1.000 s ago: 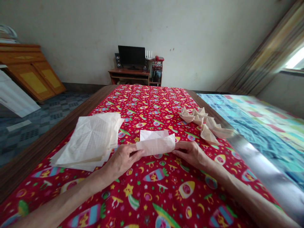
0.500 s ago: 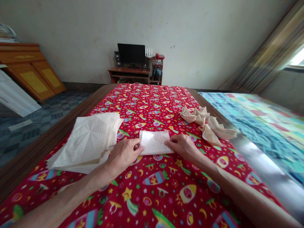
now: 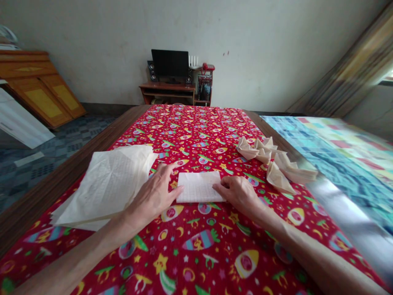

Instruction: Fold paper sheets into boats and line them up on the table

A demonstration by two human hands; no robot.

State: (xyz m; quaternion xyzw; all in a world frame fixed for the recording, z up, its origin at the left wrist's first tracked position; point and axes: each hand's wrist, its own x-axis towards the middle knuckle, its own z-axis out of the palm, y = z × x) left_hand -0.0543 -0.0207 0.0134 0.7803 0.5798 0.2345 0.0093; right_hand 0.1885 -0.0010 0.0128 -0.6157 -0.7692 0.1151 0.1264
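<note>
A sheet of lined paper [image 3: 198,187], folded into a flat rectangle, lies on the red patterned cloth [image 3: 196,270] between my hands. My left hand [image 3: 156,186] is open at its left edge, fingers stretched forward and thumb tip at the paper's lower left corner. My right hand [image 3: 238,192] pinches the right edge, thumb on top and the other fingers curled. To the left lies a stack of creased paper sheets [image 3: 107,180], partly behind my left forearm. On the right are several folded paper boats [image 3: 279,178].
The cloth covers a dark wooden table [image 3: 101,141]. A bed [image 3: 325,151] with a blue checked cover stands at the right. Beyond the far end is a desk [image 3: 167,87] with a monitor [image 3: 170,65]. A wooden cabinet [image 3: 46,98] is at the left.
My left fingers have let go of the paper's left edge and spread forward. The paper's raised top layer now lies flatter. My right hand keeps its grip.
</note>
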